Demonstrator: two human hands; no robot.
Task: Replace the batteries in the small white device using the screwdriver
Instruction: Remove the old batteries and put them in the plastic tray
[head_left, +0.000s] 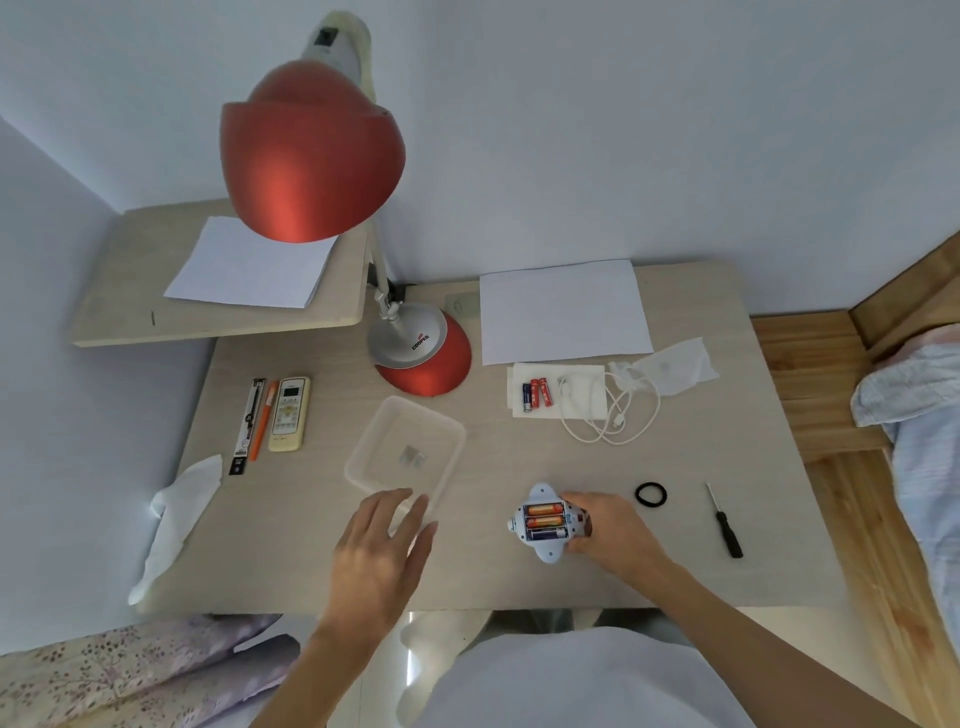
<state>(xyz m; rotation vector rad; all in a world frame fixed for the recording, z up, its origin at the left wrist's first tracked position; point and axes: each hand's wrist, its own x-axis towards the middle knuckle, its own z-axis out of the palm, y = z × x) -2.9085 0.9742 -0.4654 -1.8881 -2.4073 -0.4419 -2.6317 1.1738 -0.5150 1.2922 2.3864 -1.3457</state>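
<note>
Looking down on the desk (701, 561), I see the right hand (610, 530) in the lower middle of the frame, its fingers and thumb curled round the right side of the small white device (548, 552). The device lies with its battery bay open and facing up. Three batteries (545, 521) sit in it side by side: two orange, one dark.

The left hand (384, 545) is spread flat to the left of the device, fingers straight and holding nothing. Its fingertips are over the near edge of a clear plastic tray (363, 441); I cannot tell whether they touch it. Something small and metallic lies in the tray, too small for me to make out.

The screwdriver (724, 522) lies untouched at the right, black handle toward me, with a black ring (651, 494) between it and the right hand. Further up, three loose cells (536, 393) rest on a white tissue (524, 371) beside a coiled white cable (613, 415), near the red lamp base (431, 374).
</note>
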